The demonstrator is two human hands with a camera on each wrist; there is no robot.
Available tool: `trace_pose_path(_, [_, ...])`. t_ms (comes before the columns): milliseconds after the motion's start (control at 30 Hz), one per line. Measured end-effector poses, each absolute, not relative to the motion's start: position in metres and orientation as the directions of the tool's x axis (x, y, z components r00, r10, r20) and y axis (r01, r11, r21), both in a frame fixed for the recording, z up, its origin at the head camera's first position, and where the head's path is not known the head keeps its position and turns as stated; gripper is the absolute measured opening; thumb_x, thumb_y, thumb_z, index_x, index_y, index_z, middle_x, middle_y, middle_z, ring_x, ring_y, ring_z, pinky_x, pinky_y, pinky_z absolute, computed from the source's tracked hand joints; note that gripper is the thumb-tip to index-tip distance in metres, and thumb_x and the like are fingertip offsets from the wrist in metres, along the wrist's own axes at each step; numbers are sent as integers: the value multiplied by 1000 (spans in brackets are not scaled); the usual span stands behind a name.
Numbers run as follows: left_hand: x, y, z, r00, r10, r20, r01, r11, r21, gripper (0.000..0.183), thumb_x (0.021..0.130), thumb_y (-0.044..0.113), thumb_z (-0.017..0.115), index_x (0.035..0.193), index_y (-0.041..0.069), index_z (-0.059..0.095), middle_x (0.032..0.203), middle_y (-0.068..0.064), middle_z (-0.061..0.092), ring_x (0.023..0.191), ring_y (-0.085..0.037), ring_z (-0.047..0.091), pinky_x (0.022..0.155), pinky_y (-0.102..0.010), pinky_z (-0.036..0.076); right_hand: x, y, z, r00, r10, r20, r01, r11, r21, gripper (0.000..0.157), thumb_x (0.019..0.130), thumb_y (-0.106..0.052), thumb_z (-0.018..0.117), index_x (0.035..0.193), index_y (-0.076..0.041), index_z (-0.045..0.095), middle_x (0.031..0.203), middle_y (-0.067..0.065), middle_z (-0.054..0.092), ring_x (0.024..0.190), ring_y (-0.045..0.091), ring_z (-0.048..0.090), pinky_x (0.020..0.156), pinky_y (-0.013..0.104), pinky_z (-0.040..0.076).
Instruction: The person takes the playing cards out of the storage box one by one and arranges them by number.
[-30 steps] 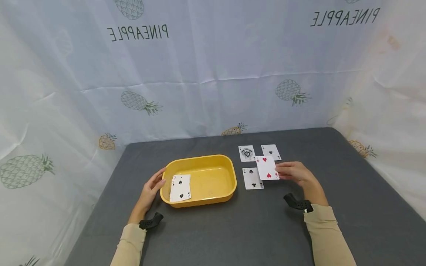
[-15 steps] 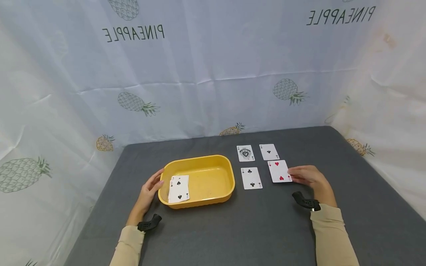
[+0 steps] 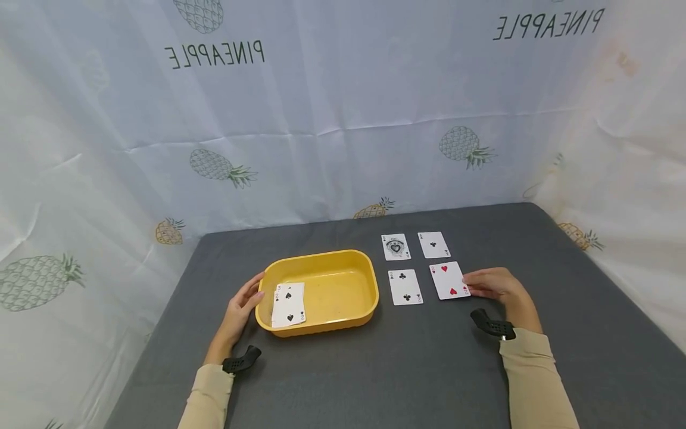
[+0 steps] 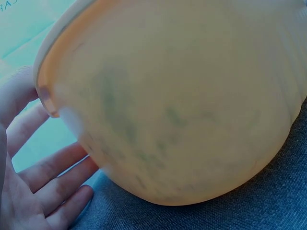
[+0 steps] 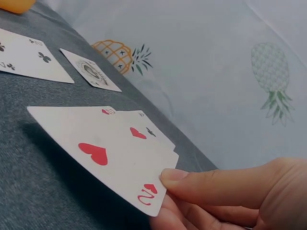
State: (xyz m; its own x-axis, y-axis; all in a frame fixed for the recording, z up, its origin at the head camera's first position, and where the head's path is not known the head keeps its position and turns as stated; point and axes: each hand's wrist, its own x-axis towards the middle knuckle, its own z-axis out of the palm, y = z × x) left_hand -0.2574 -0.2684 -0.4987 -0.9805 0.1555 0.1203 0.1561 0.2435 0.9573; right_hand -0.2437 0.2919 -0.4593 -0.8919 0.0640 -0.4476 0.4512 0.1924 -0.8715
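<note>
My right hand point(image 3: 495, 283) pinches a two of hearts playing card point(image 3: 446, 279) by its near right corner, thumb on the face and fingers beneath. In the right wrist view the two of hearts point(image 5: 103, 148) is tilted above the tabletop, with its shadow below. It lies between a two of clubs point(image 3: 402, 289) and the hand, just in front of an ace of clubs point(image 3: 432, 249). My left hand point(image 3: 240, 310) holds the left end of a yellow tray point(image 3: 343, 325), thumb over the rim and fingers along the outer wall. Inside the tray, a two of spades point(image 3: 288, 307) tops other cards.
An ace of spades point(image 3: 388, 239) lies face up behind the two of clubs. The dark grey table point(image 3: 364, 381) ends at a white curtain point(image 3: 332, 167) with pineapple prints, which hangs behind and at both sides.
My right hand has carried the two of hearts rightward from over the two of clubs, then lowered it slightly toward the table. The left hand has stayed at the tray.
</note>
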Motion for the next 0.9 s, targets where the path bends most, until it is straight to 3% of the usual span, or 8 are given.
trace_pose_path(233, [-257, -268, -498, -981, 157, 114, 150, 244, 958, 50, 101, 20, 49, 148, 7, 37, 120, 25, 52, 108, 13, 54, 88, -6, 44, -244, 288, -459, -891, 90, -445, 452, 259, -854, 49, 87, -10, 70, 124, 16, 53, 67, -12, 66, 63, 1, 63, 63, 17, 55])
trace_pose_path(433, [-257, -267, -498, -981, 155, 116, 152, 245, 958, 50, 101, 19, 49, 148, 7, 37, 122, 21, 52, 108, 13, 54, 88, -7, 44, -243, 288, -457, -885, 113, -453, 466, 252, -848, 32, 84, -8, 72, 109, 11, 64, 64, -10, 66, 61, 3, 63, 61, 18, 55])
trace_pose_path(567, [-257, -267, -498, -983, 150, 106, 142, 261, 955, 50, 101, 21, 49, 148, 8, 37, 131, 6, 53, 108, 14, 53, 88, -6, 44, -243, 288, -456, -879, 127, -459, 476, 249, -843, 19, 83, -7, 72, 98, 4, 68, 63, -9, 65, 59, 3, 63, 60, 19, 55])
trace_pose_path(700, [-257, -267, -497, -984, 147, 103, 140, 266, 954, 50, 101, 21, 49, 148, 9, 37, 140, -11, 50, 109, 15, 52, 89, -6, 43, -242, 287, -455, -878, 135, -460, 479, 247, -842, 16, 84, -5, 71, 96, 5, 68, 61, -8, 65, 58, 2, 63, 59, 19, 55])
trace_pose_path(900, [-257, -267, -497, -986, 142, 93, 129, 271, 954, 50, 101, 21, 49, 148, 10, 38, 139, -12, 50, 108, 15, 52, 88, -6, 43, -240, 287, -452, -877, 153, -455, 480, 253, -840, 13, 84, -4, 70, 93, 5, 66, 59, -7, 65, 55, 3, 64, 56, 19, 55])
